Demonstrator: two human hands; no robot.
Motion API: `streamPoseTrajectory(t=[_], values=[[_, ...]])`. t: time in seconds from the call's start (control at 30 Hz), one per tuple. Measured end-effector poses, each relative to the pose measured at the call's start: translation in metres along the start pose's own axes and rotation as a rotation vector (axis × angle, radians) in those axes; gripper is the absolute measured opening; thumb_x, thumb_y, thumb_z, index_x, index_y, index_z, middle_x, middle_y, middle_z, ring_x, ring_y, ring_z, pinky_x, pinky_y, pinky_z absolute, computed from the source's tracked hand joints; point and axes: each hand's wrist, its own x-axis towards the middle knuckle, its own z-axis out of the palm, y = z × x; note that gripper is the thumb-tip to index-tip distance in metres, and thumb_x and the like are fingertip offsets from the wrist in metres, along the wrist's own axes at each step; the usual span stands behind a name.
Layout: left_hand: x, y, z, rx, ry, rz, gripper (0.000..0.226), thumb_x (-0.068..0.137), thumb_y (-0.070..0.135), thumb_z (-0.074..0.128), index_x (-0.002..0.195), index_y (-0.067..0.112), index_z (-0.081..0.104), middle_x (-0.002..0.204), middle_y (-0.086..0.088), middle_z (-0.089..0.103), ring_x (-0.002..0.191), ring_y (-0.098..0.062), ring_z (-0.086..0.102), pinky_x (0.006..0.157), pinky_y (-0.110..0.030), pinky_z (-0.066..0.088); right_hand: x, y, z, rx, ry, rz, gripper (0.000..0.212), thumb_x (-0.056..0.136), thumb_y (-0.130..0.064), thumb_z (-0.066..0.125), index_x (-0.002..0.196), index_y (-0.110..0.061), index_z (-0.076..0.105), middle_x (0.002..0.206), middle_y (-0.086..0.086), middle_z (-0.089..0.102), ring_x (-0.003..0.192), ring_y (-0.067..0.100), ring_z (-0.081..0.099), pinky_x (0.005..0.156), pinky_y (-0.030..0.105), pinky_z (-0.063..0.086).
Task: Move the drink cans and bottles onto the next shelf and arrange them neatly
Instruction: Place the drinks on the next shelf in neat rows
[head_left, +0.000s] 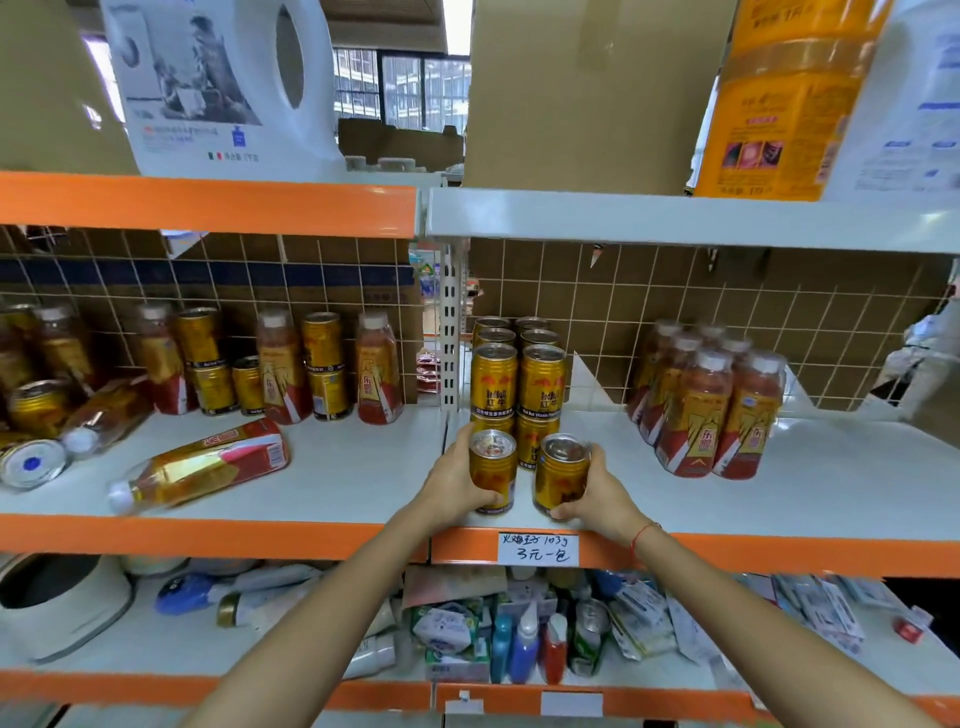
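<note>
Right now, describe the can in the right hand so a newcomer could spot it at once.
Find the right shelf at hand level, with its stacked gold cans at the left end. In front of that stack, by the handwritten price tag, two cans are gripped. Yours is the can in the right hand: it tilts, while the left hand's can stands upright.

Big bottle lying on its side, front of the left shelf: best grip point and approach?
Probably the labelled mid-body of the lying bottle, taken from above and the front. It lies flat, white cap toward the front left, so the round side faces up and the space in front is open. The cap end looks too narrow for a secure hold.
</note>
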Motion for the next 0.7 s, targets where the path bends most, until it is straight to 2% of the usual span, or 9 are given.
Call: streamPoseTrajectory(t=[0.1, 0.17, 0.4, 0.53, 0.7], values=[[-0.001, -0.010, 0.005, -0.032, 0.002, -0.001, 0.097, 0.070, 0.011, 0.082, 0.145, 0.015, 0.022, 0.138, -0.006, 0.049, 0.121, -0.019, 0.050, 0.100, -0.026, 0.041, 0.000, 0.010, 0.005, -0.036, 0.015, 0.005, 0.080, 0.071, -0.015, 0.081, 0.132, -0.010, 0.030, 0.131, 0.011, 0.052, 0.119, 0.026, 0.050, 0.089, 0.028, 0.040], [-0.002, -0.018, 0.008, -0.032, 0.005, 0.003, 0.092, 0.069, 0.011, 0.083, 0.143, 0.015, 0.027, 0.134, -0.006, 0.053, 0.109, -0.014, 0.052, 0.091, -0.019, 0.041, 0.004, 0.015, 0.008, -0.040, 0.037, -0.012, 0.074, 0.070, -0.017, 0.081, 0.127, -0.010, 0.034, 0.129, 0.011, 0.053, 0.117, 0.026, 0.051, 0.086, 0.027, 0.040], [0.004, -0.035, 0.013, -0.018, 0.023, 0.017, 0.082, 0.065, 0.020, 0.086, 0.134, 0.018, 0.041, 0.122, -0.003, 0.059, 0.100, -0.012, 0.053, 0.084, -0.020, 0.041, 0.006, 0.024, 0.011, -0.035, 0.136, -0.094, 0.072, 0.067, -0.020, 0.084, 0.125, -0.010, 0.042, 0.124, 0.009, 0.057, 0.113, 0.025, 0.053, 0.083, 0.026, 0.040], [0.007, -0.037, 0.014, 0.013, 0.045, 0.043, 0.081, 0.064, 0.024, 0.087, 0.132, 0.016, 0.043, 0.120, -0.002, 0.060, 0.099, -0.013, 0.055, 0.083, -0.020, 0.042, 0.006, 0.023, 0.015, -0.037, 0.178, -0.116, 0.068, 0.065, -0.021, 0.085, 0.120, -0.009, 0.046, 0.120, 0.009, 0.060, 0.108, 0.025, 0.055, 0.079, 0.027, 0.041], [0.011, -0.035, 0.017, 0.029, 0.063, 0.043, 0.082, 0.063, 0.025, 0.088, 0.131, 0.017, 0.043, 0.123, -0.003, 0.060, 0.099, -0.011, 0.055, 0.083, -0.020, 0.042, 0.007, 0.017, 0.022, -0.038, 0.195, -0.138, 0.066, 0.067, -0.022, 0.084, 0.119, -0.010, 0.047, 0.120, 0.010, 0.061, 0.109, 0.025, 0.057, 0.088, 0.033, 0.046]])
